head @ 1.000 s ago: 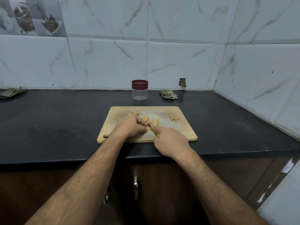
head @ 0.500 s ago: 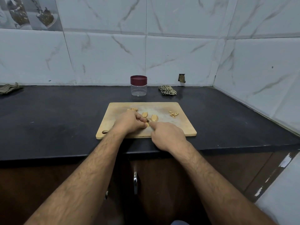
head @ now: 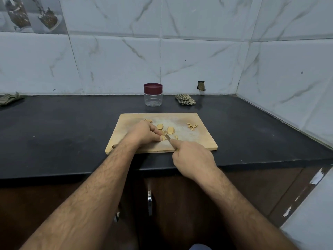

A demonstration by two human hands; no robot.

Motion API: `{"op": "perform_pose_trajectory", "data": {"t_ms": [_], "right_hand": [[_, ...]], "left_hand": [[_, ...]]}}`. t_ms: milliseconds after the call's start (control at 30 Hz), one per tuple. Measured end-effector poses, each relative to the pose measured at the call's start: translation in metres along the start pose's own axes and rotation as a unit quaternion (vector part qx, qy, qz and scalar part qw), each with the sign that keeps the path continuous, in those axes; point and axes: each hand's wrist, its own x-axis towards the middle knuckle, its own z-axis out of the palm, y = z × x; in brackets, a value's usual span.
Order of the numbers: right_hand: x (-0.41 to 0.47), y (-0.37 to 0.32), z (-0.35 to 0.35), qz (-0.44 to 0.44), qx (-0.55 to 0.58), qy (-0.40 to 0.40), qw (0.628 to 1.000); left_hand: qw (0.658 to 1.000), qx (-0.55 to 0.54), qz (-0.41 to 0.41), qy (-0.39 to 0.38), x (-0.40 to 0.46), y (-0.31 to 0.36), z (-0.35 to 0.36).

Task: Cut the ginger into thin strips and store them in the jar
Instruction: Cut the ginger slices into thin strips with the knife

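Behind the board [head: 203, 141], lidded jar [head: 153, 95], seemingly empty; left hand [head: 142, 134] fingers pinching ginger [head: 163, 138], right hand [head: 192, 157] gripping knife [head: 168, 137].

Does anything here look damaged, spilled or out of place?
Yes. A wall tile behind the counter has a broken hole. A crumpled cloth lies beside the jar, whose lid is still on. Ginger bits are scattered across the cutting board.

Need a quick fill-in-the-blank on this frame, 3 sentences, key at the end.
1. The jar stands behind the board with its lid ____.
2. The right hand holds a ____.
3. The left hand pins a piece of ____ on the board.

Missing words: on; knife; ginger
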Motion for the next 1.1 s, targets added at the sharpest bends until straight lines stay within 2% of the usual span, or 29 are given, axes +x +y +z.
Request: {"op": "perform_pose_trajectory", "data": {"t_ms": [833,1100], "right_hand": [[0.020,-0.016,0.001,-0.009,-0.039,-0.012,0.999],[-0.003,-0.004,-0.002,-0.007,-0.054,-0.027,0.998]], "left_hand": [[1.000,0.000,0.011,0.013,0.004,-0.007,0.004],[1.000,0.006,0.017,0.022,-0.001,-0.006,0.005]]}}
